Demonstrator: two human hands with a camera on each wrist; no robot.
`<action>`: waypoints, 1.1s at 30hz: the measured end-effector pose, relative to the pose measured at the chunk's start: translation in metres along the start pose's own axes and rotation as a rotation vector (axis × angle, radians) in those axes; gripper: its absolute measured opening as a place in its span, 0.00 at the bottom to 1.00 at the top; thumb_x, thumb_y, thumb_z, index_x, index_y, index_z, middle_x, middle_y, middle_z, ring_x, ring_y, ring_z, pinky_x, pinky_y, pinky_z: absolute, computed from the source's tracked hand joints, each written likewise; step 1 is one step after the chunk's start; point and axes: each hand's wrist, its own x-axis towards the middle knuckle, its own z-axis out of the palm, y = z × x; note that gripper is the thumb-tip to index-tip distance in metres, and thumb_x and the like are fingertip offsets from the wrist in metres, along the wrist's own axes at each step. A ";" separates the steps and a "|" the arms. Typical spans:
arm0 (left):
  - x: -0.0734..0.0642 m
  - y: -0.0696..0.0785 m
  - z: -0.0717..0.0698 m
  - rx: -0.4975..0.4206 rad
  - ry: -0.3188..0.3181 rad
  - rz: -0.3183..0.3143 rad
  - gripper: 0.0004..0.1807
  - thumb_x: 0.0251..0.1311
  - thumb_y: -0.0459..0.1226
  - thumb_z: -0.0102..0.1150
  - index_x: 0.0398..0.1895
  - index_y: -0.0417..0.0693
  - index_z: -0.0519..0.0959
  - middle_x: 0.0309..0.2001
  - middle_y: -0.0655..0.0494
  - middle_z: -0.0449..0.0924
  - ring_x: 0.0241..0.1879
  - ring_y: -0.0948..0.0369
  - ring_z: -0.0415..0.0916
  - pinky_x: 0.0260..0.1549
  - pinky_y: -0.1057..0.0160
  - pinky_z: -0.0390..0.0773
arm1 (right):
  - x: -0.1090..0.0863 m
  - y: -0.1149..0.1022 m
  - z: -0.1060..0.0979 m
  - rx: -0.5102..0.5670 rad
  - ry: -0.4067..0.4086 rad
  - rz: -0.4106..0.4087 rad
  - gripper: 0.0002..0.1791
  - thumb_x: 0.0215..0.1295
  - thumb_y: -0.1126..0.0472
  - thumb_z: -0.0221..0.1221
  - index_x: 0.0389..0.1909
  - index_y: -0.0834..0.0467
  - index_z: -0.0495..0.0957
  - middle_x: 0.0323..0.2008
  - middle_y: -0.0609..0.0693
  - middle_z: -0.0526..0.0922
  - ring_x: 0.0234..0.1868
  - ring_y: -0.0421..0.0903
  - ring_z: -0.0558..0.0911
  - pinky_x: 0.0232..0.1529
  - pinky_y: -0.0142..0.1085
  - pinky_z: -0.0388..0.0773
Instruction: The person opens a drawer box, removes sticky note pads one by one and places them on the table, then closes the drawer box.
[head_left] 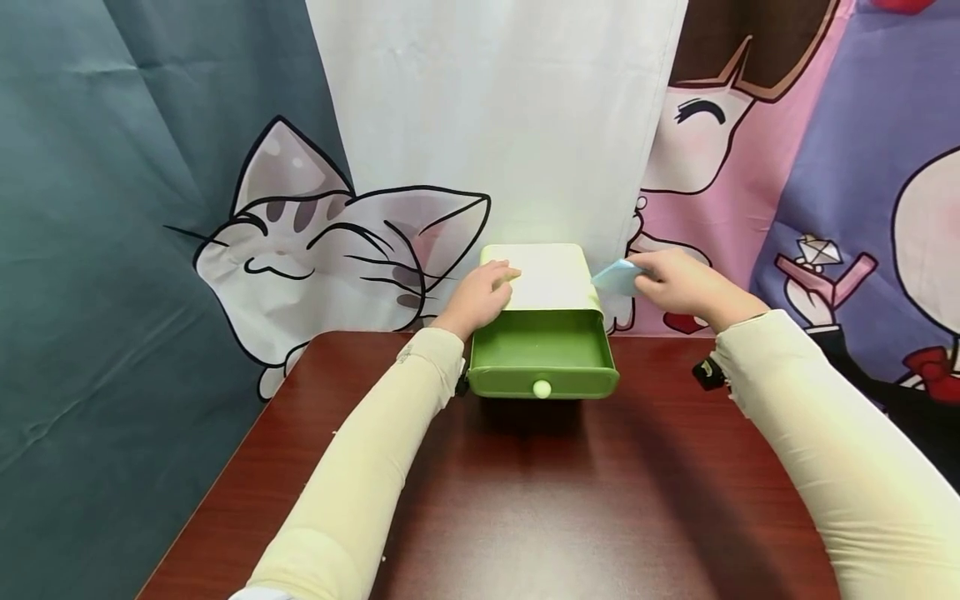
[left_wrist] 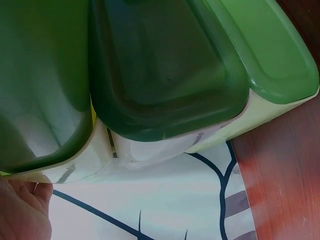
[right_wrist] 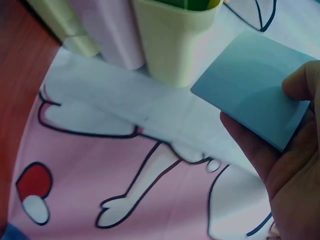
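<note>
A small drawer cabinet (head_left: 551, 275) with a pale cream shell stands at the back of the table. Its green top drawer (head_left: 542, 382) is pulled out, its round knob facing me, and the visible floor inside is bare. My left hand (head_left: 482, 296) rests at the cabinet's upper left edge, fingers extended over the top; in the left wrist view only part of that hand (left_wrist: 25, 210) shows beside the shell. Between thumb and fingers, my right hand (head_left: 682, 283) pinches a square light blue sticky note pad (right_wrist: 252, 90), held up just right of the cabinet.
Two lower green drawers, a middle one (left_wrist: 170, 75) and a bottom one (left_wrist: 272, 50), are pushed in. The cabinet sits on a glossy reddish-brown table (head_left: 562, 508). Behind it hangs a cartoon-printed curtain (head_left: 495, 108).
</note>
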 end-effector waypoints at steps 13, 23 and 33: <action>0.001 -0.002 0.000 0.010 -0.003 0.004 0.28 0.71 0.44 0.35 0.69 0.57 0.75 0.74 0.55 0.65 0.77 0.56 0.53 0.74 0.56 0.51 | -0.019 0.048 0.041 -0.022 -0.045 0.104 0.20 0.65 0.71 0.49 0.55 0.64 0.80 0.34 0.57 0.82 0.28 0.50 0.74 0.37 0.47 0.70; 0.000 -0.001 -0.001 0.010 -0.009 0.004 0.28 0.70 0.44 0.36 0.69 0.56 0.74 0.74 0.55 0.65 0.77 0.55 0.53 0.74 0.56 0.51 | -0.043 0.068 0.098 0.019 -0.056 0.108 0.20 0.67 0.72 0.51 0.58 0.65 0.79 0.39 0.63 0.85 0.34 0.55 0.79 0.41 0.54 0.76; 0.000 0.001 -0.002 0.010 -0.008 -0.011 0.28 0.70 0.44 0.36 0.69 0.57 0.74 0.74 0.56 0.64 0.77 0.56 0.53 0.74 0.56 0.50 | -0.060 0.077 0.148 0.033 -0.053 0.034 0.25 0.61 0.77 0.50 0.58 0.63 0.80 0.47 0.61 0.86 0.47 0.60 0.85 0.50 0.55 0.78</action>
